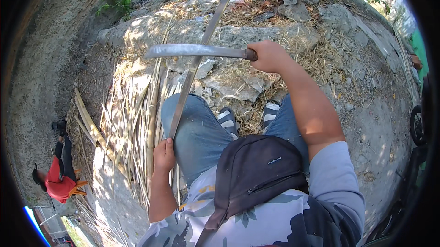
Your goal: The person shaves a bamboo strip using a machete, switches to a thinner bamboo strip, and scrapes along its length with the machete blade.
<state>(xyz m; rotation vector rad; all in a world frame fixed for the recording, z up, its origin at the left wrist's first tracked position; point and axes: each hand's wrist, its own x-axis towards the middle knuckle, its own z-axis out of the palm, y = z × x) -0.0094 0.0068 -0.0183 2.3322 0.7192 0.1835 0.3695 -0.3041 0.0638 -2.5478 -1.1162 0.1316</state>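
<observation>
My right hand (pixel 269 57) is closed around the dark handle of a machete (pixel 178 50) with a broad, slightly curved grey blade. The blade points left and lies across a long, flat, narrow strip (pixel 184 93), probably bamboo. That strip slants from my left hand up to the top edge of the view. My left hand (pixel 164 156) grips its lower end beside my left thigh, with the thumb on top. Whether the blade's edge touches the strip or passes just above it, I cannot tell.
Many split bamboo strips (pixel 137 128) lie on the ground at my left. Rocks (pixel 293 11) and dry shavings lie ahead. A black bag (pixel 261 169) rests on my lap. A person in red (pixel 59 183) sits at far left; a motorcycle wheel (pixel 416 125) stands at far right.
</observation>
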